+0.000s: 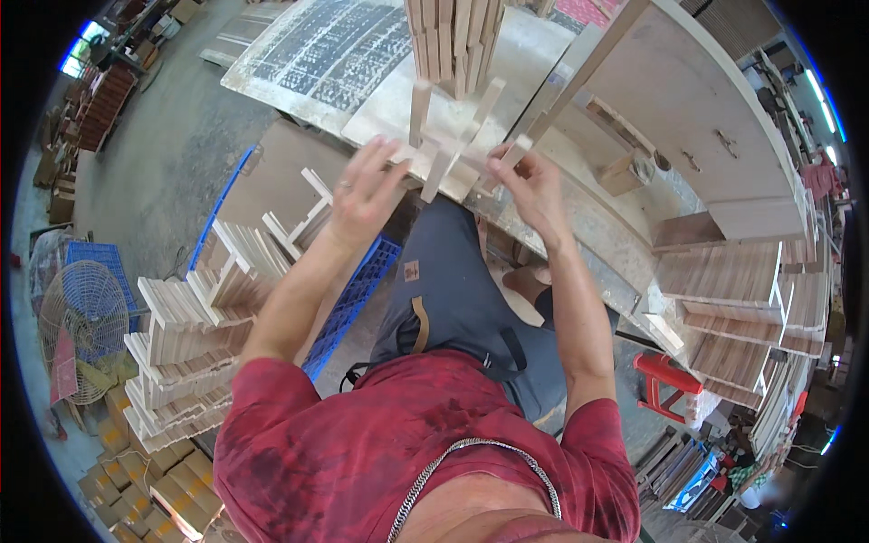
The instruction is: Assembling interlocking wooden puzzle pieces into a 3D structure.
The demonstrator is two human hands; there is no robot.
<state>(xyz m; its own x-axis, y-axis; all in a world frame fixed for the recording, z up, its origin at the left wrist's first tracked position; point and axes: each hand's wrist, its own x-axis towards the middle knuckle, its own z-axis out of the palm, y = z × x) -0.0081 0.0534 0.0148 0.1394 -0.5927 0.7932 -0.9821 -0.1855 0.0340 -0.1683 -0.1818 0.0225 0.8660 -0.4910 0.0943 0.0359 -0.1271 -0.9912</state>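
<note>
A small frame of pale wooden strips (443, 168), with several short legs sticking up, is at the near edge of the workbench (385, 125). My right hand (536, 192) is closed on the frame's right side, its thumb and finger at one leg. My left hand (364, 192), slightly blurred, is just left of the frame with its fingers stretched out and nothing visible in them. Behind the frame stands an upright bundle of wooden strips (453, 41).
Stacked wooden frames (195, 326) stand low on my left beside a blue plastic crate (355, 294). On the right are a large wooden panel (692, 100), stacked boards (724, 276) and a red stool (665, 385). A caged fan (86, 317) stands far left.
</note>
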